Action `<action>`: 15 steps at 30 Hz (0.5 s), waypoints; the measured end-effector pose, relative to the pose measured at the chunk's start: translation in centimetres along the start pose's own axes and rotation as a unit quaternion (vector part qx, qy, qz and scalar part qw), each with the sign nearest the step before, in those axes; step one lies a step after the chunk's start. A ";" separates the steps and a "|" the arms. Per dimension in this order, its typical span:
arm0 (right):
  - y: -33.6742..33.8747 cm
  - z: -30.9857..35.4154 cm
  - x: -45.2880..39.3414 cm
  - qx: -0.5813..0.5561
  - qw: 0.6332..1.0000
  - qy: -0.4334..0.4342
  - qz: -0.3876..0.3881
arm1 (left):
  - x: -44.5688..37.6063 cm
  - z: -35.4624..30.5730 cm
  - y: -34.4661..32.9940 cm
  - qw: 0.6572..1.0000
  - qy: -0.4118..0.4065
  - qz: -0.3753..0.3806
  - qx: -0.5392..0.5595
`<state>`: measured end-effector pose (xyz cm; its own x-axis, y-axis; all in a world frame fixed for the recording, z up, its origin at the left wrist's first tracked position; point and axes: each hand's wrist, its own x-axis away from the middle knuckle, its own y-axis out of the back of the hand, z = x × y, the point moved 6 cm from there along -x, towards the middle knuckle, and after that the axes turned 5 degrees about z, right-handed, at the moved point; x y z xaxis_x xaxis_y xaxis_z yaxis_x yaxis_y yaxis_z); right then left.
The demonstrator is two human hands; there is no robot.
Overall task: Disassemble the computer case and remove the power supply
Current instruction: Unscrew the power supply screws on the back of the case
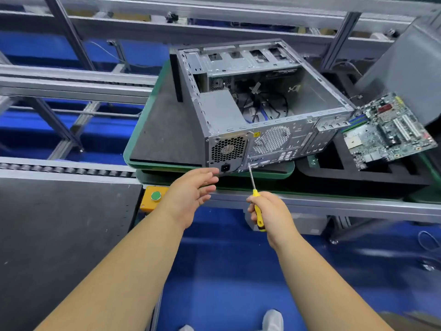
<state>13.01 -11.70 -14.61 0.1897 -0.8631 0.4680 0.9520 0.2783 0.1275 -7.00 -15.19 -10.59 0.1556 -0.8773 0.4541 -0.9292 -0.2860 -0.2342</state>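
A grey metal computer case [317,91] lies on its side on a dark foam pad, its side panel off and loose cables visible inside. The power supply [220,111] sits in the case's near left corner, its fan grille and socket facing me. My right hand [267,211] grips a yellow-handled screwdriver [257,209], whose tip touches the case's rear panel just right of the power supply. My left hand [191,194] is open, fingers spread, reaching toward the case's lower left corner below the socket, holding nothing.
A green motherboard [386,132] rests tilted on a black foam tray [334,173] right of the case. A yellow box with a green button [155,197] sits on the conveyor frame. A dark mat [59,235] lies at left. Aluminium rails run behind.
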 end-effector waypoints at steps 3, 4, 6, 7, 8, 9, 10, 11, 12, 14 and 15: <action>-0.9 -1.0 -0.2 -0.018 1.000 -0.018 -0.012 | -0.8 0.7 -0.2 1.000 0.016 0.003 -0.013; -1.1 -1.3 -0.2 -0.019 1.000 -0.021 -0.012 | -1.1 1.1 -0.5 1.000 0.021 0.003 -0.015; -1.2 -1.9 -0.4 -0.008 1.000 -0.024 -0.012 | -1.9 2.0 -1.4 0.999 0.037 0.000 -0.014; -1.2 -2.1 -0.6 -0.002 1.000 -0.023 -0.012 | -2.3 2.5 -1.9 0.999 0.048 -0.003 -0.012; -1.1 -2.4 -0.7 0.001 1.000 -0.021 -0.012 | -2.6 2.9 -2.5 0.998 0.060 -0.008 -0.010; -0.9 -2.6 -0.9 0.001 1.000 -0.017 -0.011 | -3.0 3.4 -3.0 0.997 0.071 -0.013 -0.007; -0.6 -2.7 -1.1 -0.002 1.000 -0.011 -0.009 | -3.3 3.8 -3.6 0.997 0.081 -0.017 -0.002; -0.4 -2.7 -1.2 -0.007 1.000 -0.006 -0.005 | -3.6 4.2 -4.1 0.996 0.088 -0.018 0.005; -0.3 -2.7 -1.3 -0.014 1.000 0.000 0.000 | -3.8 4.5 -4.5 0.996 0.090 -0.015 0.014; -0.1 -2.6 -1.6 -0.023 1.000 0.011 0.006 | -4.2 4.7 -5.3 0.996 0.083 -0.002 0.038; -0.1 -2.6 -1.7 -0.024 1.000 0.013 0.007 | -4.3 4.7 -5.6 0.996 0.076 0.003 0.048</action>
<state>13.21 -11.31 -17.67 0.2083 -0.8703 0.4463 0.9598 0.2697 0.0781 -0.87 -11.61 -15.27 0.0910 -0.8121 0.5764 -0.8924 -0.3233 -0.3146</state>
